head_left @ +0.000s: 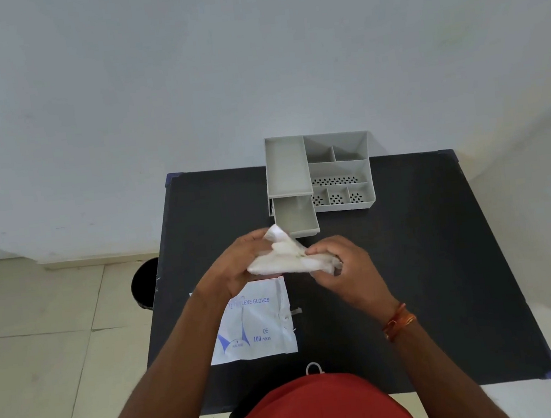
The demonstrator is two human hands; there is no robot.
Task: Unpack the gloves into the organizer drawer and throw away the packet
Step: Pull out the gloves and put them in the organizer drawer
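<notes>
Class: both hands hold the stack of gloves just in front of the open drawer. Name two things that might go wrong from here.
1. The gloves, a loose floppy stack held between the left hand and right hand, may splay or catch on the rim of the narrow drawer.
2. The emptied packet lies flat under the left forearm; a sweep might push it off the table, missing the bin.

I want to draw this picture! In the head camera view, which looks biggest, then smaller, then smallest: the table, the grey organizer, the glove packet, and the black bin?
1. Table
2. Grey organizer
3. Glove packet, close to the organizer in size and nearer the camera, so unsure
4. Black bin, smallest, but the table hides part of it
</notes>
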